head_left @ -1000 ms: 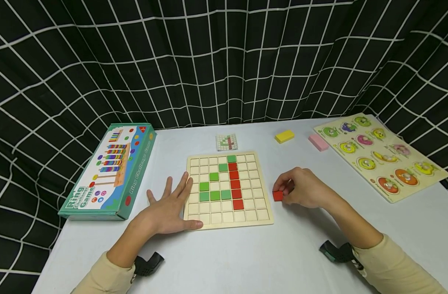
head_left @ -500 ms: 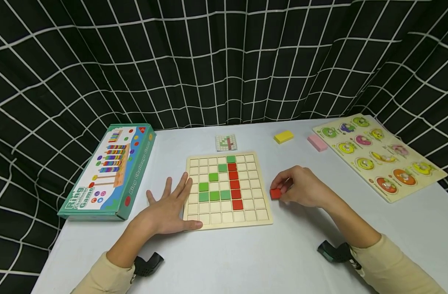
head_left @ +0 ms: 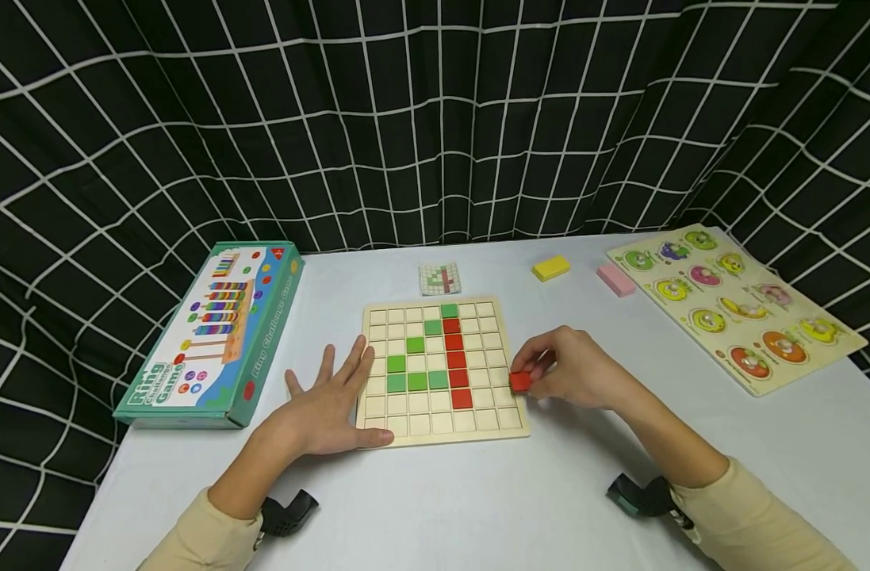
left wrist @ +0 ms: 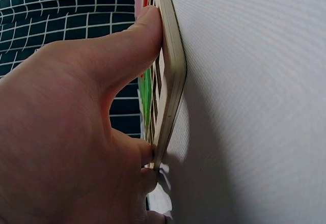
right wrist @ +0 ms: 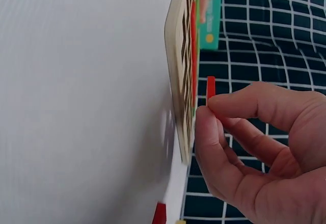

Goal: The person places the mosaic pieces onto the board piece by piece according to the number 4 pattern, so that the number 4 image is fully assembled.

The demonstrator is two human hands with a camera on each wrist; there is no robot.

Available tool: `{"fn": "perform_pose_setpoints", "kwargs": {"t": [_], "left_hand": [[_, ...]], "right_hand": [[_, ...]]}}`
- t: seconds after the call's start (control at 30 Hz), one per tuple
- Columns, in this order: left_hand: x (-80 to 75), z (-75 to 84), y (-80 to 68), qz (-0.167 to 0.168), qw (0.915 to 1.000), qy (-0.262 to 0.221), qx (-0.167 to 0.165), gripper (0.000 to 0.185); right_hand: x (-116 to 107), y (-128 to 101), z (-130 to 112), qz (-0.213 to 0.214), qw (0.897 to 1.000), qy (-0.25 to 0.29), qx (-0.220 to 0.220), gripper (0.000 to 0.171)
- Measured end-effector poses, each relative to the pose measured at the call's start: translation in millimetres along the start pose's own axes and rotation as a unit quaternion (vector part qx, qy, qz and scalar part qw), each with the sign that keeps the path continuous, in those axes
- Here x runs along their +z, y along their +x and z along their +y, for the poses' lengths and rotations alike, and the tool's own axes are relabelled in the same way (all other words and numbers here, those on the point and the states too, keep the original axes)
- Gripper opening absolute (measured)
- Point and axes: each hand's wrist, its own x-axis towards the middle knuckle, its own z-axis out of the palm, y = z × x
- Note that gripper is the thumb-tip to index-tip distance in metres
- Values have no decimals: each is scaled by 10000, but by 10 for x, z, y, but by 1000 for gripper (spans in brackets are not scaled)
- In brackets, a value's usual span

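A wooden grid board point(head_left: 477, 418) lies at the middle of the table, with several red tiles point(head_left: 455, 341) in one column and several green tiles point(head_left: 415, 345) left of it. My left hand point(head_left: 323, 411) is spread flat at the board's left side, its thumb on the front left corner and its fingertips along the left edge. With thumb and index finger my right hand point(head_left: 570, 368) pinches a red square tile point(head_left: 520, 381) over the board's right edge. In the right wrist view this tile point(right wrist: 211, 87) stands apart from the board's surface.
A small pattern card point(head_left: 439, 279) lies behind the board. Further right are a yellow block point(head_left: 551, 268), a pink block point(head_left: 616, 280) and a fruit puzzle board point(head_left: 737, 308). A green ring game box point(head_left: 213, 333) lies at left. A dark gridded curtain point(head_left: 435, 119) surrounds the table.
My right hand has moved left with the red tile, from beside the board to over its right edge. My left hand has stayed in place.
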Motion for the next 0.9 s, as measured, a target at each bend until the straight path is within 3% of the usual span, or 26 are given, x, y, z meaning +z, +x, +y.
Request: {"fn": "perform_pose_setpoints", "kwargs": {"t": [0.2,0.63,0.9], "left_hand": [[1,1,3,-1,10000,8,9,127],[-10,7,3,-1,10000,56,-1,126],[-3,2,2,34,10000,89,-8,126]], "right_hand": [[86,2,-91,-44,9999,6,-138,23],[259,-22,-283,-174,9993,78,-330,34],[371,-37,-386,-296,9982,76,-508,30]]}}
